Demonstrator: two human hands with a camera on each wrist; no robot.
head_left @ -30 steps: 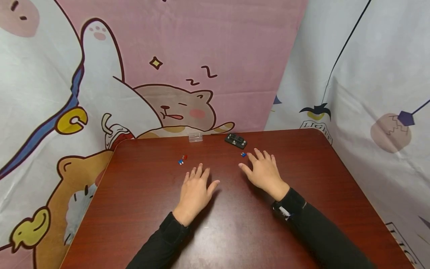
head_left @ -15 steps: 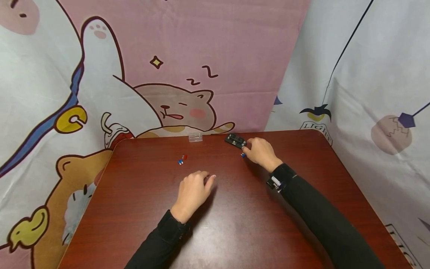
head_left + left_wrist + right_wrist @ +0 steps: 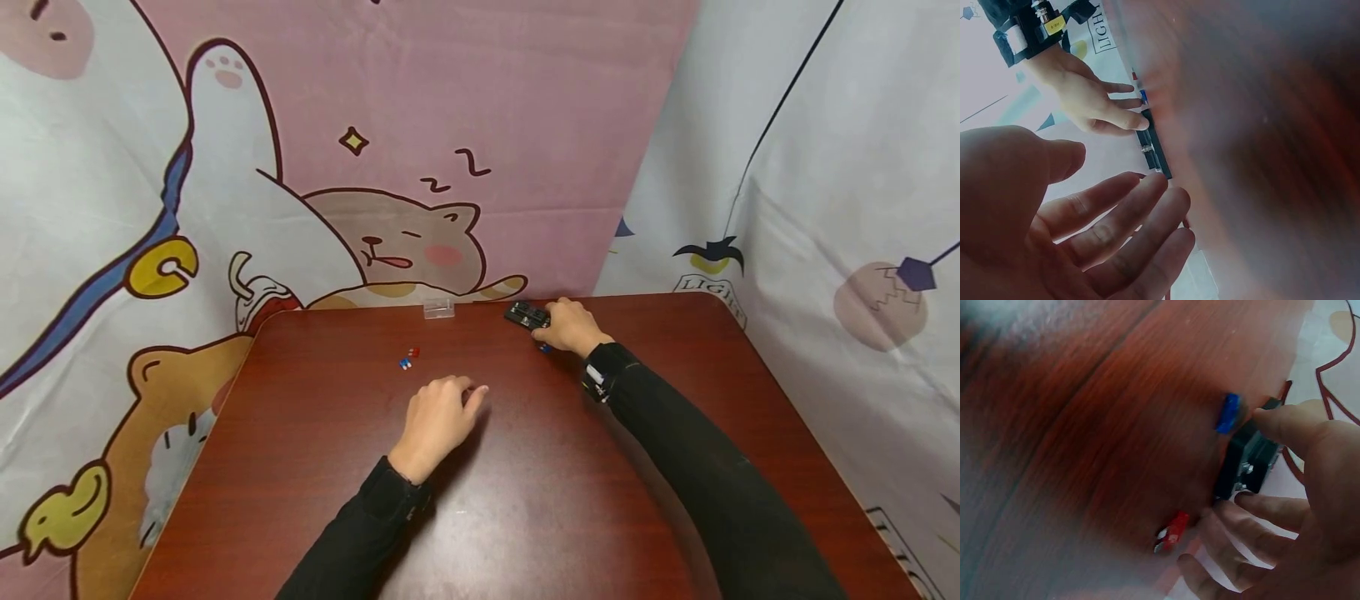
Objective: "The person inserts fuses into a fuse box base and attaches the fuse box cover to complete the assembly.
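My right hand (image 3: pixel 572 327) pinches the right end of a small black block with silver metal contacts (image 3: pixel 525 314) at the table's far edge. In the right wrist view the thumb lies at one edge of the black block (image 3: pixel 1244 459) and the fingertips at its other end. Beside it on the table lie a small blue piece (image 3: pixel 1227 414) and a small red piece with pale prongs (image 3: pixel 1172 531). My left hand (image 3: pixel 435 421) hovers over the middle of the table, fingers loosely bent, holding nothing; its palm (image 3: pixel 1004 206) fills the left wrist view's lower left.
A clear plastic box (image 3: pixel 438 309) stands at the far edge, left of the black block. Another blue piece (image 3: pixel 405 364) and red piece (image 3: pixel 414 352) lie in front of it. Printed cloth (image 3: pixel 570 150) hangs behind the brown table (image 3: pixel 517 517).
My right hand has gone forward from above the table to the black block and its fingers have closed in. The left hand's spread fingers have relaxed into a bend.
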